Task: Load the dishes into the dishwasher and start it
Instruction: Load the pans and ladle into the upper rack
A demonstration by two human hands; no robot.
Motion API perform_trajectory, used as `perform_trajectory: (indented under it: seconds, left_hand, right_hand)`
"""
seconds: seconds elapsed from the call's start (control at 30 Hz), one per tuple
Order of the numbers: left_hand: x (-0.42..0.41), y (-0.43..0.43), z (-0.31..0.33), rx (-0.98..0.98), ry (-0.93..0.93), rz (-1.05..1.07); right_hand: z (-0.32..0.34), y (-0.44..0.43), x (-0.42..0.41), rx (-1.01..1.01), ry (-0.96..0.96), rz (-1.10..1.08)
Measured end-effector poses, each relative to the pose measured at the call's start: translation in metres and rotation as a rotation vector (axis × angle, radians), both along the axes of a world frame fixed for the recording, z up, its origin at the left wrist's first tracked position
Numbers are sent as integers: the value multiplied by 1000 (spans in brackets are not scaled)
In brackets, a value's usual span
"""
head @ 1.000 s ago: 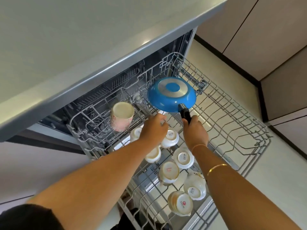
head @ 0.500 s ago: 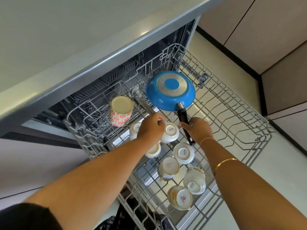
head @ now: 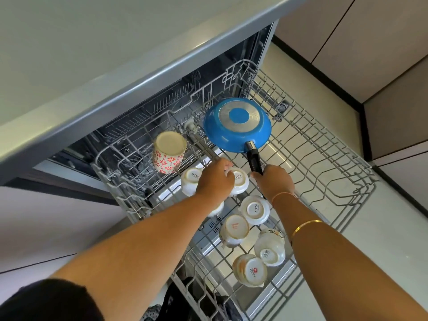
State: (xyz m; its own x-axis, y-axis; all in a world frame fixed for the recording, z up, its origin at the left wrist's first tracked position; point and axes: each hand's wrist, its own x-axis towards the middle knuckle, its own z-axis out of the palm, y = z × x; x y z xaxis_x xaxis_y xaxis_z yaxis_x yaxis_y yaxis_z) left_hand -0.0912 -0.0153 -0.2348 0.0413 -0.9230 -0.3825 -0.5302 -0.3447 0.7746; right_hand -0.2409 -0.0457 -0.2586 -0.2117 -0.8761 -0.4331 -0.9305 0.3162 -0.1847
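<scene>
- Head view: blue pan [head: 236,128] lies upside down on the upper rack [head: 324,163], just beyond the right hand [head: 274,181], whose fingers wrap its black handle [head: 253,159].
- Beside it, the left hand [head: 215,183] curls its fingers over a white cup [head: 240,181].
- Loading looks well along: other upturned cups [head: 254,208] sit nearer the wrists, and a floral cup [head: 169,152] stands left of the left hand.
- Left to do: letting go, pushing the rack in, closing, starting; nothing seems to block the pan.

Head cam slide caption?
Upside-down blue pan gripped by right hand over rack; left hand holds white cup.
</scene>
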Motion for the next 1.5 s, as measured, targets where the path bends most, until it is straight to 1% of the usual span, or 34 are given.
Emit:
perform_trajectory:
  seconds: [0.13, 0.3, 0.4, 0.47, 0.57, 0.63, 0.7, 0.77, 0.87, 0.93, 0.97, 1.03, 1.1, 1.17, 1.23, 1.33, 1.37, 1.43, 1.5]
  left_hand:
    - [-2, 8, 15, -27, 18, 35]
    - [8, 31, 71, -127, -28, 111]
    - [21, 49, 115, -254, -71, 187]
    - [28, 63, 144, -340, -64, 239]
    - [47, 90, 182, -466, -48, 302]
    - [66, 102, 201, -534, -82, 345]
    - [95, 108, 218, -616, -151, 426]
    - [129, 111, 233, -684, -232, 559]
    - [184, 112, 252, -702, -368, 802]
    - [228, 111, 265, -676, -514, 890]
    - [249, 111, 271, -624, -585, 905]
    - [301, 110, 280, -438, -681, 934]
    - [340, 114, 287, -213, -727, 956]
    - [380, 121, 295, -28, -723, 980]
    - [417, 123, 299, 83, -652, 993]
    - [453, 120, 297, 136, -494, 942]
    - [461, 119, 296, 149, -482, 906]
    - [469, 117, 294, 178, -521, 802]
    - [465, 114, 295, 159, -546, 723]
  right_hand:
    - [22, 10, 15, -113, 18, -5]
    - [84, 31, 48, -266, -149, 66]
    - [129, 54, 71, -342, -216, 181]
    - [152, 69, 84, -387, -188, 284]
    - [184, 91, 109, -478, -299, 297]
    - [198, 99, 128, -522, -357, 327]
    - [213, 104, 149, -560, -395, 360]
    - [227, 106, 170, -586, -388, 410]
    - [244, 104, 200, -622, -386, 509]
    - [255, 99, 224, -637, -416, 533]
    - [260, 98, 234, -651, -430, 539]
    - [266, 93, 261, -674, -447, 542]
    - [271, 89, 278, -668, -454, 522]
    - [273, 85, 304, -655, -463, 521]
    - [275, 83, 331, -656, -459, 540]
    - [275, 77, 360, -673, -471, 563]
    - [275, 74, 367, -677, -470, 566]
    - [274, 71, 380, -671, -480, 557]
    - [274, 70, 386, -669, -505, 554]
